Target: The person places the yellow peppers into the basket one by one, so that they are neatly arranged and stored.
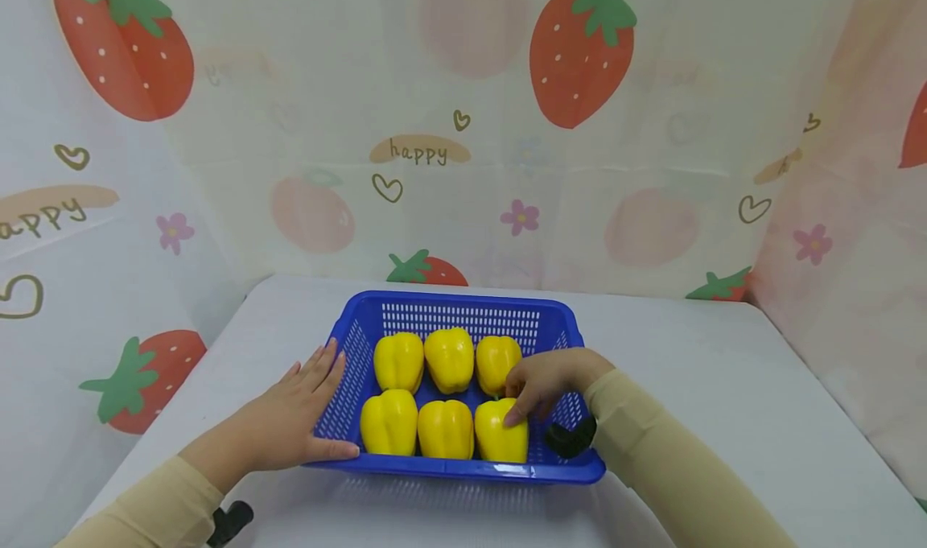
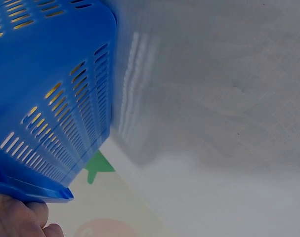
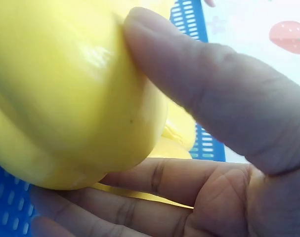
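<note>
A blue plastic basket (image 1: 463,469) with slotted walls holds several yellow bell peppers in two rows. My left hand (image 1: 284,421) rests on the basket's left side, its fingers stretched along the rim and its thumb on the front left corner. In the left wrist view, fingertips (image 2: 36,217) show right at the basket rim (image 2: 36,190). My right hand (image 1: 546,381) reaches inside and grips the front right bell pepper (image 1: 500,439). In the right wrist view its thumb presses the side of this glossy pepper (image 3: 65,98), with the fingers under the rounded end.
The basket stands on a white-covered table (image 1: 688,387). Behind and beside the table hang cloth walls (image 1: 463,65) printed with strawberries, hearts and flowers. Black straps (image 1: 230,524) sit at the wrists below the beige sleeves (image 1: 145,508).
</note>
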Demonstrator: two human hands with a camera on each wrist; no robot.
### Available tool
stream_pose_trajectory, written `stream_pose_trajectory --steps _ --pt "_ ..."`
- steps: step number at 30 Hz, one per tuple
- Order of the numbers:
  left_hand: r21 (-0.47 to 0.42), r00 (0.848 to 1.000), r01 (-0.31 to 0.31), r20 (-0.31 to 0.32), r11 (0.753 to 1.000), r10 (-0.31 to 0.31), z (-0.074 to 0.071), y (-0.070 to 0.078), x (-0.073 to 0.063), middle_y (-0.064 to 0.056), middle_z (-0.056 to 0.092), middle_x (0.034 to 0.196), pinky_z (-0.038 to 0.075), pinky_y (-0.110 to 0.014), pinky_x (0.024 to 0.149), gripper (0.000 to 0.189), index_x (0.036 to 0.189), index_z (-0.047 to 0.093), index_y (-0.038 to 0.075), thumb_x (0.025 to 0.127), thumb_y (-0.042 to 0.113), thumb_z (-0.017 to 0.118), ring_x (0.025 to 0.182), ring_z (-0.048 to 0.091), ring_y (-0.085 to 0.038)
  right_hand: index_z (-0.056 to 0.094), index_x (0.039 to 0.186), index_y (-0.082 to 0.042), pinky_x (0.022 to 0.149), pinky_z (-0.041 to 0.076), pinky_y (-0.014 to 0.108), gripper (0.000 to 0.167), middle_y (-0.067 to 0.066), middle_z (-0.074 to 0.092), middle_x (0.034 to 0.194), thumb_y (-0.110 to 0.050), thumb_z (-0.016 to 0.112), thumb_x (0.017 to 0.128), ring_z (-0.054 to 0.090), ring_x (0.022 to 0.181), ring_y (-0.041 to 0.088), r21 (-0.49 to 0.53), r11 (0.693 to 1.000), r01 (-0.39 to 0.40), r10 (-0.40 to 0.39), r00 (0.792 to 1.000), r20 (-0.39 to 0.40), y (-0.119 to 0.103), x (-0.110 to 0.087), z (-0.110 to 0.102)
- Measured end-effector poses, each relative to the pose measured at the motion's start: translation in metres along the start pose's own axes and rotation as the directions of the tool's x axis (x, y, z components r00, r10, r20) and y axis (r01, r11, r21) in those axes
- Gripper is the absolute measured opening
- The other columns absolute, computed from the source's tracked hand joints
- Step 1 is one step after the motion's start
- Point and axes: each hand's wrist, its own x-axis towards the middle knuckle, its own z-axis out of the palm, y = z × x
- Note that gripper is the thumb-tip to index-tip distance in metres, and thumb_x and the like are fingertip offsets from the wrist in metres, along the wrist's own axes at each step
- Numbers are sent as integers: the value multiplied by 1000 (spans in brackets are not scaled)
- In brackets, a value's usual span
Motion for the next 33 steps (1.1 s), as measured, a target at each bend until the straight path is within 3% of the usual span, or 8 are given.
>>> stream_pose_trajectory --steps 7,14,19,25,29,33 --pt "-3 1000 -3 2 1000 3 0 -2 2 -17 -1 152 12 -55 108 115 145 14 1 68 79 47 139 4 -34 66 96 -12 75 54 33 33 3 62 91 -32 77 72 61 84 19 -28 999 25 -26 999 -30 -2 -4 -4" --pt "-7 1000 -16 -2 1000 16 0 -2 3 -19 1 152 13 -56 107 115 145 14 -1 69 78 48 139 5 -35 65 107 -13 79 53 35 42 -1 63 96 -34 76 72 62 87 17 -38 997 73 -77 990 -117 0 -11 -11" --pt "-6 1000 -16 22 1000 16 -4 -4 4 -21 1 151 14 -57 107 119 144 13 -3 67 81 45 138 5 -37 62 113 -10 81 52 35 43 0 63 102 -33 71 78 62 92 21 -8 989 148 -148 981 -127 0 -18 -22" --pt "11 998 3 64 1000 -4 -10 -6 9 -23 3 151 13 -58 106 123 144 13 -4 64 84 44 138 7 -38 59 118 -10 84 51 36 48 2 61 109 -37 69 80 61 94 17 -28 984 177 -179 971 -158 -1 -30 -39" --pt "28 997 4 76 1000 -6 -17 -6 12 -23 11 150 9 -61 105 118 144 16 -3 66 81 46 137 11 -40 59 119 -13 86 50 39 48 2 61 110 -42 66 81 60 97 18 -95 978 187 -204 955 -217 3 -40 -51" --pt "51 999 22 30 998 -24 -27 -7 15 -22 21 148 1 -65 102 109 144 24 2 69 79 45 135 12 -43 59 119 -17 88 47 42 47 0 61 110 -46 61 83 58 100 18 -171 967 190 -236 920 -312 11 -52 -64"
